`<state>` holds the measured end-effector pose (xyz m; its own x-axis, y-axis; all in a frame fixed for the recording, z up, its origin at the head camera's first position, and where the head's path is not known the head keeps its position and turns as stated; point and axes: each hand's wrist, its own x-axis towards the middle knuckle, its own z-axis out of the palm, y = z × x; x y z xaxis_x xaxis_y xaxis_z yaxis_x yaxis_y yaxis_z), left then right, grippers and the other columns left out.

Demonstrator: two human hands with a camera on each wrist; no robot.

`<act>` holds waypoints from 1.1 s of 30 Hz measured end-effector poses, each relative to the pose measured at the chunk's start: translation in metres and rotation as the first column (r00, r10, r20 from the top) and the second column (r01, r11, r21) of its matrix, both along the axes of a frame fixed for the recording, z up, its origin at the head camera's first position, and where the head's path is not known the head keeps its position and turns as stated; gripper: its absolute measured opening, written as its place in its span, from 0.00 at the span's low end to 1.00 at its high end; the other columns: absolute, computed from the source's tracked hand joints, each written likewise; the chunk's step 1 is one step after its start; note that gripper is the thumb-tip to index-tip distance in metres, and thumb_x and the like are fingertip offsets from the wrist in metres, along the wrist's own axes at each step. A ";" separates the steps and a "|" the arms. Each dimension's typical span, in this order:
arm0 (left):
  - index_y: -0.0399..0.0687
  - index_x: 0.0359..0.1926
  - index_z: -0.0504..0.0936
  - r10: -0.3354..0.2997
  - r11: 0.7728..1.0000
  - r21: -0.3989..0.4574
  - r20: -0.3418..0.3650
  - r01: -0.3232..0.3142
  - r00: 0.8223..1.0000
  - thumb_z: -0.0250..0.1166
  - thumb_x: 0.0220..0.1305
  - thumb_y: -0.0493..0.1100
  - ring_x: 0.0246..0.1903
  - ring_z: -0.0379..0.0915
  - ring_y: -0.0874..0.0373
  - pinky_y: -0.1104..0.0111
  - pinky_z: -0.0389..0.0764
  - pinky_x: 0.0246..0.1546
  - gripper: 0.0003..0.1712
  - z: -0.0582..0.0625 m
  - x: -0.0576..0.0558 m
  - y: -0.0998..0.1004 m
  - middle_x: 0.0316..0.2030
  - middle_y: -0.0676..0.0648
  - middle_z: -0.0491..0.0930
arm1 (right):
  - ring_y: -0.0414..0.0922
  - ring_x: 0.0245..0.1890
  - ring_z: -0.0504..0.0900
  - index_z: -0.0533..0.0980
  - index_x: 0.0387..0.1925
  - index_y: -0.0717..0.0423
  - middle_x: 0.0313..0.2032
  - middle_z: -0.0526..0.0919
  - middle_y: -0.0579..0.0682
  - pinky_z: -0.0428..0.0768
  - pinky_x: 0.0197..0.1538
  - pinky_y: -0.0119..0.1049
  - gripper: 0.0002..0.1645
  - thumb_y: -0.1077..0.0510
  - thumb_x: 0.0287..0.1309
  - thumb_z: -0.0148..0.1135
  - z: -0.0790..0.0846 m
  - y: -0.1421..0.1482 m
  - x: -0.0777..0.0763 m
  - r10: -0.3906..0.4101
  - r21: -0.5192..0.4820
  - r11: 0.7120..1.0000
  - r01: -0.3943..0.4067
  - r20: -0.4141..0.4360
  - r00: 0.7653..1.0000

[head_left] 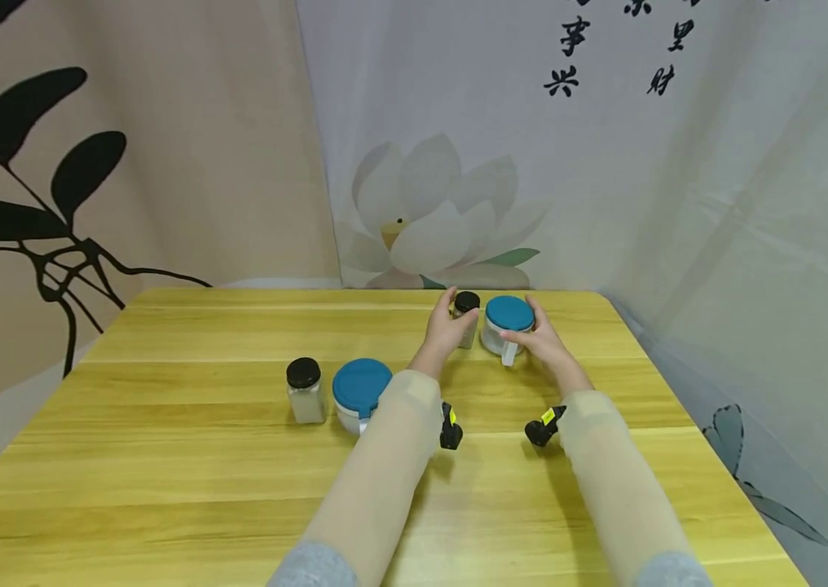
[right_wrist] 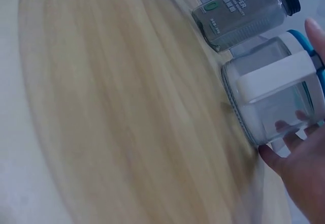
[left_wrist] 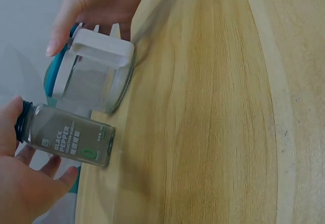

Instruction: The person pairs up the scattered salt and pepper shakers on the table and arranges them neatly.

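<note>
At the far side of the table, my left hand [head_left: 445, 333] holds a black pepper bottle [head_left: 469, 333] with a black cap. In the left wrist view the thumb lies by the cap and the fingers reach behind the pepper bottle [left_wrist: 73, 135]. Just right of it, my right hand [head_left: 549, 346] holds a clear glass jar [head_left: 493, 338] with a blue lid and white handle. Its fingers show through the glass jar [right_wrist: 264, 92] in the right wrist view, with the thumb up by the lid. Both containers stand upright, side by side.
Nearer on the left stand another black-capped bottle [head_left: 306, 401] with pale contents and a second blue-lidded jar [head_left: 361, 387], partly hidden by my left sleeve. The wooden table [head_left: 165, 473] ends at a patterned cloth backdrop [head_left: 238, 163] just behind the held containers.
</note>
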<state>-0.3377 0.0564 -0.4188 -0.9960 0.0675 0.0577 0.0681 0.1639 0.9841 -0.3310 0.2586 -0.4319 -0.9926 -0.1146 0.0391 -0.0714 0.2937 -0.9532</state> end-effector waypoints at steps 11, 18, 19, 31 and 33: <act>0.51 0.72 0.59 0.024 0.998 -0.063 -0.001 -0.024 1.000 0.63 0.67 0.46 0.65 0.59 0.47 0.58 0.66 0.60 0.37 0.002 -0.004 -0.001 0.68 0.44 0.61 | 0.56 0.71 0.45 0.35 0.75 0.54 0.73 0.42 0.62 0.46 0.69 0.50 0.61 0.62 0.55 0.68 0.001 -0.001 0.000 0.020 -0.059 0.998 -0.018 0.032 0.999; 0.49 0.71 0.61 0.021 0.997 -0.069 -0.020 -0.022 1.000 0.63 0.66 0.45 0.64 0.60 0.47 0.58 0.67 0.59 0.35 0.001 -0.003 -0.002 0.67 0.43 0.63 | 0.58 0.71 0.44 0.37 0.75 0.56 0.73 0.42 0.64 0.44 0.69 0.53 0.60 0.63 0.54 0.68 0.018 -0.009 0.013 0.003 -0.059 0.998 0.002 0.078 0.997; 0.49 0.71 0.61 0.023 0.997 -0.071 -0.023 -0.024 0.999 0.63 0.66 0.45 0.63 0.60 0.47 0.58 0.67 0.59 0.35 0.001 -0.003 -0.002 0.67 0.43 0.63 | 0.58 0.71 0.44 0.37 0.75 0.56 0.73 0.42 0.64 0.44 0.69 0.53 0.60 0.63 0.55 0.68 0.018 -0.010 0.013 0.002 -0.051 0.999 0.002 0.077 0.997; 0.46 0.66 0.69 0.054 0.997 -0.044 -0.048 -0.056 0.997 0.65 0.64 0.43 0.56 0.66 0.50 0.60 0.71 0.55 0.30 0.000 -0.002 -0.001 0.63 0.45 0.67 | 0.56 0.70 0.49 0.43 0.75 0.54 0.72 0.49 0.61 0.48 0.68 0.54 0.59 0.60 0.53 0.71 -0.009 -0.002 -0.003 -0.066 -0.009 0.998 0.066 0.037 0.997; 0.46 0.65 0.70 0.056 0.998 -0.034 -0.044 -0.058 0.997 0.65 0.64 0.43 0.55 0.66 0.51 0.61 0.71 0.54 0.29 0.000 -0.001 -0.001 0.61 0.45 0.68 | 0.56 0.70 0.50 0.44 0.75 0.53 0.72 0.50 0.61 0.48 0.69 0.54 0.58 0.60 0.53 0.71 -0.013 -0.002 -0.004 -0.081 -0.005 0.997 0.081 0.023 0.996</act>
